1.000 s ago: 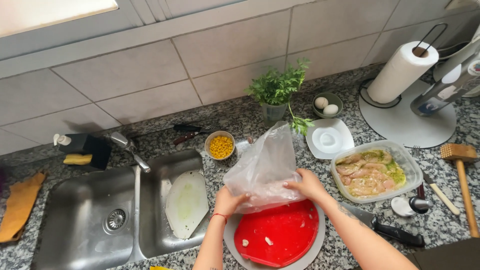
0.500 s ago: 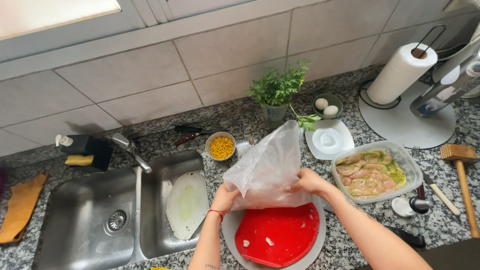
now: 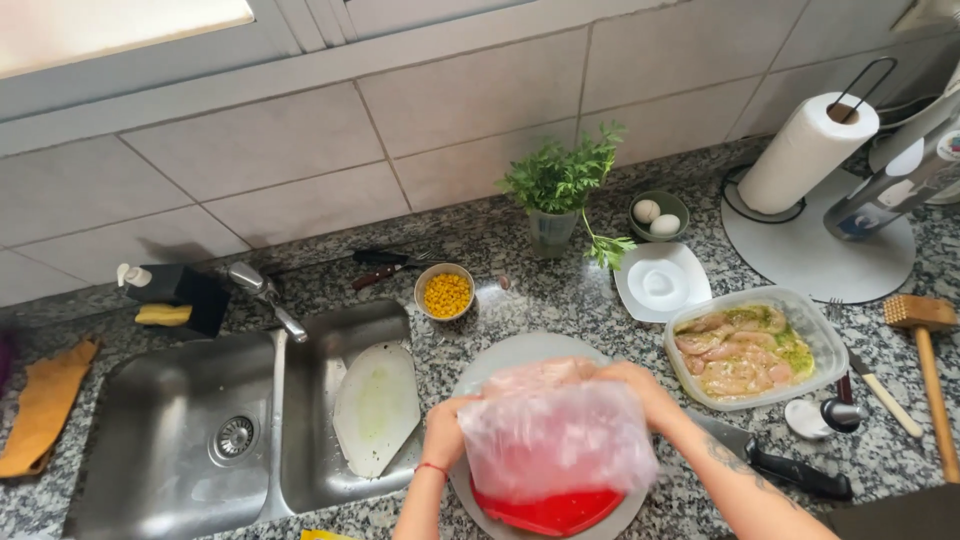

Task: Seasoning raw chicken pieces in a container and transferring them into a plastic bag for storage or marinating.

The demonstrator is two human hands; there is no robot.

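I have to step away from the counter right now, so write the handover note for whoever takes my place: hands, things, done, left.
Left hand: grip on the left edge of the clear plastic bag.
Right hand: grip on the bag's right edge; the bag is spread flat between both hands.
The bag hangs over the red board, which lies on the round white board; pale meat shows at its top edge.
Seasoned chicken fillets sit in the clear container to the right; the wooden mallet lies at the far right, a black-handled knife by the right forearm.
Done: bag spread over the board.
Left: cannot tell whether it lies flat yet; mallet untouched.
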